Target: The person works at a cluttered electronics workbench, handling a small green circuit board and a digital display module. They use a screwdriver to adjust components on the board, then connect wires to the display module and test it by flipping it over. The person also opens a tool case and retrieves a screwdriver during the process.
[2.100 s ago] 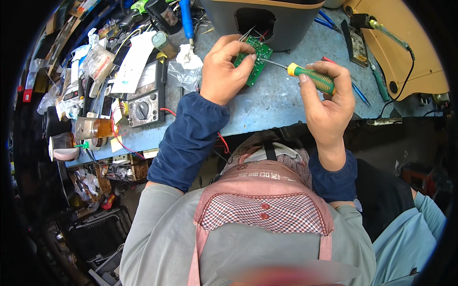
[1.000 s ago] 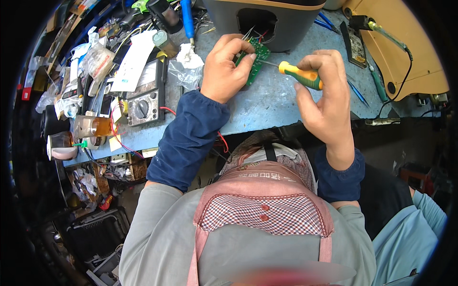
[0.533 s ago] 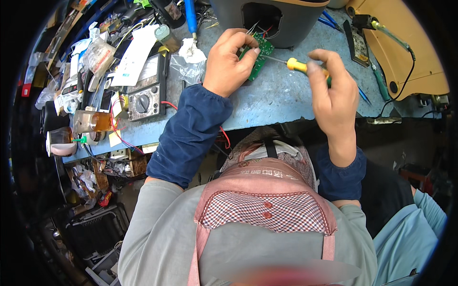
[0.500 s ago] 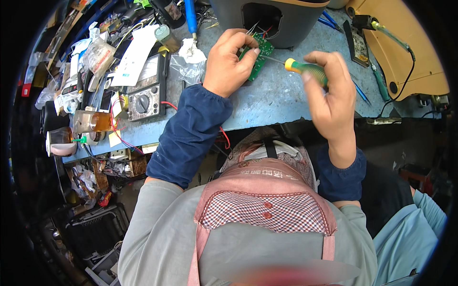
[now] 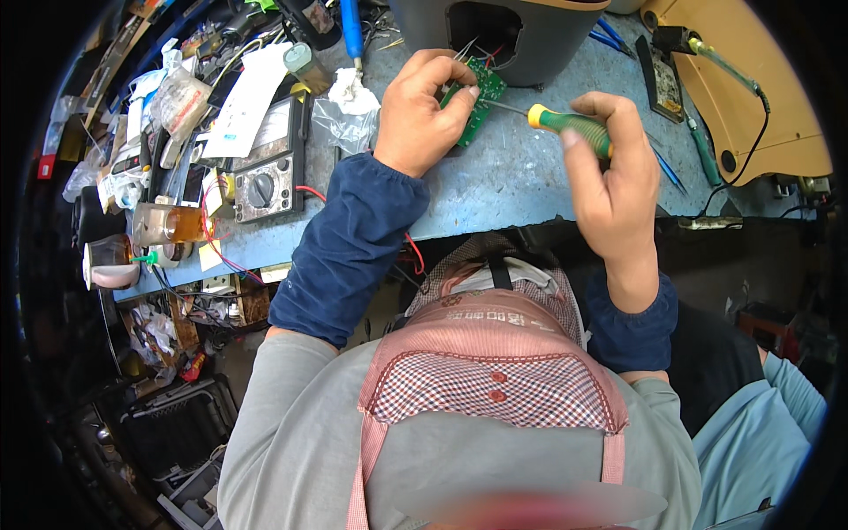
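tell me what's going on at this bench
A person has a green circuit board in the left hand and a screwdriver with a green and yellow handle in the right hand. The screwdriver's shaft reaches to the board; whether its tip touches is too small to tell. The board is off the blue bench, by the opening in a dark gray housing.

Blue workbench (image 5: 530,181) spans the far half, top scuffed and stained, front edge chipped on the right. Brown wooden supports (image 5: 191,329) below it, left. Floor (image 5: 711,278) dark grey, detail mostly lost. Benchtop evenly lit, deep shadow underneath.
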`<state>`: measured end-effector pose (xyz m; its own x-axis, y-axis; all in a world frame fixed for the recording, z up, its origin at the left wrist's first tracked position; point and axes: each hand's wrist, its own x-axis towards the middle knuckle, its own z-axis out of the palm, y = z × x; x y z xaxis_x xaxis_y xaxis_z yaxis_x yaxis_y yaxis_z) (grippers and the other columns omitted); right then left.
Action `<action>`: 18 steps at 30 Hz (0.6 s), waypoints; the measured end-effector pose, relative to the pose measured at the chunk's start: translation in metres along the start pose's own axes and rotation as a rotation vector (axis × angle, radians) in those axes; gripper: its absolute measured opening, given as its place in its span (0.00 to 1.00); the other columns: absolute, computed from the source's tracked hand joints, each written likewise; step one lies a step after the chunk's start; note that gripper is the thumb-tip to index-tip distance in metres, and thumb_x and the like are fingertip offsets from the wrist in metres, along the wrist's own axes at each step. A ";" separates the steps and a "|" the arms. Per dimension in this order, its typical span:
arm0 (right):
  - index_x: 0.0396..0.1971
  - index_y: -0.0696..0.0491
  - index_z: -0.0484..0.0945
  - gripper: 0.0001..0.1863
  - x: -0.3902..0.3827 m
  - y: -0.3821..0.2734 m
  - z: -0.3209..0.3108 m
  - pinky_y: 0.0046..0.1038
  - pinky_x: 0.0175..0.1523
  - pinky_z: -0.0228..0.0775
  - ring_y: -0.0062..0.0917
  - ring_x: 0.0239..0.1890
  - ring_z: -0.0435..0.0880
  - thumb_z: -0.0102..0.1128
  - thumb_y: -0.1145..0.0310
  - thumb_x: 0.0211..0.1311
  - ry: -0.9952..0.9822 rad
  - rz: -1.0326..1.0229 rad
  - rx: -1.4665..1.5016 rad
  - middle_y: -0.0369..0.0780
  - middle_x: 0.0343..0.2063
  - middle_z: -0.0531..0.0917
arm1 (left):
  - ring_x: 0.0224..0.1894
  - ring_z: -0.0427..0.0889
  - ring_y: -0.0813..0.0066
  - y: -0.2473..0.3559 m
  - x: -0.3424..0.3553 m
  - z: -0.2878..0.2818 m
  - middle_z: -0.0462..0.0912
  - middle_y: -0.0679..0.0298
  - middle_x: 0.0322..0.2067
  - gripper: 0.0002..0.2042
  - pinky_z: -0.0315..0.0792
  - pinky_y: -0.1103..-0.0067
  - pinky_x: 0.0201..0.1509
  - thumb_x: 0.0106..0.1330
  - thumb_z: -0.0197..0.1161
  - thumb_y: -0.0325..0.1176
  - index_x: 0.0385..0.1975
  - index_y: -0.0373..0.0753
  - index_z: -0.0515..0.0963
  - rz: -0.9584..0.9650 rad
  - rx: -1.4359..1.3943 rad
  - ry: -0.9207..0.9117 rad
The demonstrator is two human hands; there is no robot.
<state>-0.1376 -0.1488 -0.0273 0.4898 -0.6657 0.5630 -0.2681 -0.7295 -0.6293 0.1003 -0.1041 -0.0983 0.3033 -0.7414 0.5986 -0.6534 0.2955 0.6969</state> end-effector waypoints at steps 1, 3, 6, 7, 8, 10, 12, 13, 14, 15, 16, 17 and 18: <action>0.46 0.56 0.79 0.15 0.000 0.004 0.005 0.35 0.37 0.78 0.40 0.35 0.88 0.71 0.69 0.64 0.047 -0.056 -0.011 0.46 0.36 0.85 | 0.49 0.85 0.65 -0.001 0.000 0.001 0.87 0.58 0.47 0.07 0.77 0.74 0.56 0.62 0.73 0.23 0.39 0.34 0.85 0.009 -0.002 0.001; 0.45 0.55 0.79 0.14 0.003 0.010 0.014 0.35 0.33 0.76 0.37 0.32 0.88 0.72 0.68 0.64 0.142 -0.167 -0.039 0.44 0.34 0.86 | 0.49 0.85 0.65 -0.001 0.000 0.001 0.87 0.58 0.47 0.07 0.77 0.74 0.56 0.62 0.74 0.23 0.39 0.34 0.85 0.009 -0.004 0.001; 0.47 0.56 0.79 0.16 -0.005 0.004 0.005 0.31 0.35 0.75 0.32 0.37 0.86 0.71 0.75 0.60 0.006 0.104 -0.004 0.43 0.40 0.84 | 0.49 0.85 0.65 0.001 0.000 -0.001 0.87 0.58 0.48 0.07 0.77 0.74 0.56 0.62 0.74 0.23 0.38 0.33 0.85 0.014 0.003 0.004; 0.48 0.56 0.79 0.17 -0.006 0.006 0.003 0.29 0.35 0.75 0.30 0.37 0.85 0.71 0.76 0.59 -0.029 0.144 0.006 0.42 0.41 0.83 | 0.49 0.85 0.65 -0.001 0.000 0.000 0.87 0.57 0.48 0.07 0.77 0.74 0.56 0.62 0.74 0.23 0.38 0.33 0.85 0.033 0.010 0.006; 0.48 0.57 0.79 0.16 -0.007 0.006 0.005 0.26 0.36 0.74 0.24 0.34 0.83 0.74 0.74 0.63 0.030 0.022 0.021 0.41 0.39 0.84 | 0.49 0.85 0.65 -0.002 -0.001 0.001 0.86 0.57 0.48 0.07 0.77 0.74 0.56 0.62 0.74 0.23 0.38 0.33 0.85 0.051 0.017 0.006; 0.47 0.58 0.80 0.14 -0.007 0.002 0.009 0.23 0.37 0.74 0.20 0.33 0.81 0.75 0.73 0.67 0.106 -0.037 0.048 0.40 0.36 0.84 | 0.49 0.85 0.64 -0.001 0.000 0.001 0.86 0.57 0.48 0.07 0.77 0.74 0.57 0.62 0.75 0.23 0.38 0.34 0.86 0.034 0.008 0.010; 0.44 0.57 0.80 0.11 -0.007 0.001 0.012 0.26 0.37 0.75 0.24 0.35 0.84 0.72 0.75 0.66 0.109 0.098 0.108 0.41 0.37 0.85 | 0.50 0.85 0.64 -0.001 0.001 0.001 0.86 0.57 0.49 0.07 0.77 0.74 0.57 0.61 0.75 0.24 0.38 0.35 0.87 0.033 0.006 0.014; 0.43 0.57 0.81 0.10 -0.009 0.003 0.013 0.28 0.36 0.76 0.28 0.37 0.85 0.71 0.77 0.64 0.095 0.170 0.154 0.43 0.37 0.85 | 0.50 0.85 0.64 -0.003 0.000 0.001 0.85 0.57 0.49 0.07 0.77 0.73 0.57 0.61 0.75 0.24 0.38 0.35 0.87 0.038 0.009 0.014; 0.43 0.58 0.81 0.10 -0.011 0.010 0.015 0.27 0.39 0.77 0.28 0.37 0.86 0.69 0.80 0.63 0.103 0.163 0.200 0.44 0.40 0.84 | 0.50 0.85 0.64 -0.003 -0.001 0.001 0.85 0.57 0.50 0.07 0.77 0.73 0.57 0.61 0.75 0.24 0.38 0.36 0.87 0.041 0.012 0.014; 0.44 0.58 0.81 0.10 -0.012 0.016 0.015 0.27 0.39 0.77 0.27 0.37 0.86 0.70 0.80 0.64 0.128 0.085 0.186 0.43 0.40 0.85 | 0.51 0.84 0.63 -0.002 0.000 0.001 0.85 0.57 0.50 0.07 0.77 0.73 0.57 0.61 0.75 0.24 0.38 0.36 0.88 0.032 0.008 0.013; 0.44 0.59 0.80 0.10 -0.013 0.021 0.014 0.26 0.40 0.78 0.27 0.37 0.87 0.70 0.80 0.64 0.154 0.006 0.172 0.43 0.40 0.85 | 0.52 0.84 0.63 0.000 0.000 0.001 0.84 0.57 0.51 0.07 0.77 0.73 0.57 0.61 0.76 0.24 0.38 0.36 0.88 0.024 0.003 0.011; 0.44 0.59 0.80 0.10 -0.013 0.024 0.014 0.26 0.41 0.78 0.26 0.36 0.87 0.70 0.81 0.64 0.179 -0.073 0.157 0.43 0.40 0.85 | 0.52 0.84 0.63 0.001 0.000 0.002 0.84 0.57 0.52 0.07 0.77 0.73 0.57 0.61 0.76 0.24 0.39 0.37 0.88 0.017 -0.002 0.010; 0.44 0.59 0.80 0.11 -0.014 0.024 0.014 0.25 0.42 0.79 0.24 0.37 0.87 0.70 0.82 0.64 0.192 -0.052 0.204 0.42 0.41 0.85 | 0.51 0.85 0.61 0.001 0.000 0.002 0.84 0.55 0.52 0.07 0.78 0.72 0.55 0.60 0.75 0.24 0.38 0.37 0.88 0.044 0.012 0.033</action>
<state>-0.1391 -0.1547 -0.0577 0.3272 -0.6600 0.6762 -0.0650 -0.7297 -0.6807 0.0986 -0.1052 -0.0979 0.2966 -0.7071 0.6419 -0.6748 0.3204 0.6648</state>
